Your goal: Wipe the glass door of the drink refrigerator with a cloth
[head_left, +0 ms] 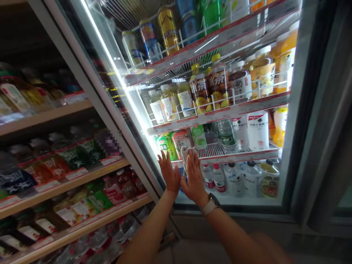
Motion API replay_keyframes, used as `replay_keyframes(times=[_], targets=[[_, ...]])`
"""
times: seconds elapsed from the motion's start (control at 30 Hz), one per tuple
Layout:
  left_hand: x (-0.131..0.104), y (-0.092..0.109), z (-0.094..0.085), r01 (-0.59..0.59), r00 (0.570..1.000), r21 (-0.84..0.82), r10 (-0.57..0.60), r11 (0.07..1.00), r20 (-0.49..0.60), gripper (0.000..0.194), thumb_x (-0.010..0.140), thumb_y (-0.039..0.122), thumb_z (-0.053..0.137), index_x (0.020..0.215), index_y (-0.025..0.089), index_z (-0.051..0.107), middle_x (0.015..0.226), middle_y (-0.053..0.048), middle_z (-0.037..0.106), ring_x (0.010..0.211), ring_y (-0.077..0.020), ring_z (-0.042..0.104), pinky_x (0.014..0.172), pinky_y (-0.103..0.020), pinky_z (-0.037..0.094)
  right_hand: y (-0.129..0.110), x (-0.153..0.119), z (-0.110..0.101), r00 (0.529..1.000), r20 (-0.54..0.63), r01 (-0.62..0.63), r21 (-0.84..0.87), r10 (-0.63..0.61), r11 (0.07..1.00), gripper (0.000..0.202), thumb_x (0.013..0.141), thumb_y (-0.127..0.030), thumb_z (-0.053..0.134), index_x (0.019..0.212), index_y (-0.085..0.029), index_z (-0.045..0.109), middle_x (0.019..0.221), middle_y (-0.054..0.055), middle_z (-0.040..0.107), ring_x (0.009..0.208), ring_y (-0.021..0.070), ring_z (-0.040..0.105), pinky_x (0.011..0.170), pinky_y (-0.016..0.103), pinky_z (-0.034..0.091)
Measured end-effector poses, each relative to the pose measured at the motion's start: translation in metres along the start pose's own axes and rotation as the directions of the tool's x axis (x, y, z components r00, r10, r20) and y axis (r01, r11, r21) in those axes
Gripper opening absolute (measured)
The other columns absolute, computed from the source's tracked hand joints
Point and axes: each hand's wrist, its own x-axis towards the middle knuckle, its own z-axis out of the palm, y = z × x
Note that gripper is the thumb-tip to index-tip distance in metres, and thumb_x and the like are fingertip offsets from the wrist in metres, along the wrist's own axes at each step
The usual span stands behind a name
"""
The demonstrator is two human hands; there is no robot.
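Both of my hands are raised before the lit glass front of a drinks cooler [295,146]. My left hand [169,175] is open, its palm toward the glass and its fingers spread. Beside it, my right hand [194,180] holds a pale cloth [184,157] flat under its outstretched fingers, against or close to the glass. The thumbs nearly meet. On my right wrist is a watch [211,205] with a light strap. Behind the hands stand a green carton [170,146] and a reddish pack [180,138], partly covered by the fingers.
Cans [168,29] line the top cooler shelf, and tea bottles [219,79] stand below. White packs [257,130] and small bottles [219,178] fill the lower levels. To the left, wooden shelves [82,106] carry more bottles. A dark door frame [316,110] rises at right.
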Motion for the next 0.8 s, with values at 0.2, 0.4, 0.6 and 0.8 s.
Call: replay_keyframes(times=[0.2, 0.4, 0.6, 0.8], targets=[[-0.01, 0.044, -0.007, -0.044, 0.977, -0.159, 0.076, 0.986, 0.198, 0.056, 0.102, 0.024, 0.026, 0.156, 0.028, 0.013, 0.162, -0.004, 0.025, 0.15, -0.0181, 0.017, 0.121, -0.042, 0.029, 0.013, 0.004, -0.032, 0.994, 0.113, -0.013, 0.209, -0.011, 0.978, 0.084, 0.084, -0.009, 0.034, 0.157, -0.022, -0.004, 0.166, 0.005, 0.009, 0.152, 0.0231, 0.009, 0.121, 0.052, 0.026], [-0.008, 0.073, 0.012, -0.009, 0.983, 0.082, -0.007, 0.997, 0.186, 0.075, 0.098, 0.034, 0.044, 0.156, 0.018, 0.0, 0.163, -0.015, 0.014, 0.151, -0.0285, 0.01, 0.121, -0.053, 0.024, 0.043, 0.0, -0.073, 0.991, 0.1, 0.085, -0.001, -0.084, 0.996, 0.08, 0.084, -0.005, 0.037, 0.157, -0.027, 0.011, 0.164, 0.006, 0.018, 0.149, 0.023, 0.023, 0.118, 0.048, 0.034], [0.003, 0.078, 0.02, -0.165, 0.986, 0.103, 0.16, 0.981, 0.057, 0.074, 0.096, 0.02, 0.047, 0.157, 0.023, 0.005, 0.164, -0.011, 0.003, 0.151, -0.03, 0.004, 0.121, -0.055, 0.024, 0.081, -0.012, -0.1, 0.993, -0.086, 0.032, -0.453, -0.08, 0.891, 0.072, 0.093, -0.01, 0.039, 0.157, -0.029, 0.013, 0.164, 0.006, 0.017, 0.151, 0.0262, 0.015, 0.121, 0.055, 0.018], [0.007, 0.078, 0.028, -0.285, 0.951, 0.092, 0.269, 0.954, 0.155, 0.071, 0.096, 0.031, 0.048, 0.156, 0.016, 0.013, 0.164, -0.013, 0.008, 0.151, -0.0332, 0.003, 0.118, -0.056, 0.027, 0.096, -0.013, -0.087, 0.989, -0.126, -0.01, -0.543, -0.07, 0.84, 0.067, 0.096, -0.021, 0.041, 0.156, -0.032, 0.014, 0.165, 0.008, 0.011, 0.151, 0.0294, 0.015, 0.12, 0.058, 0.014]])
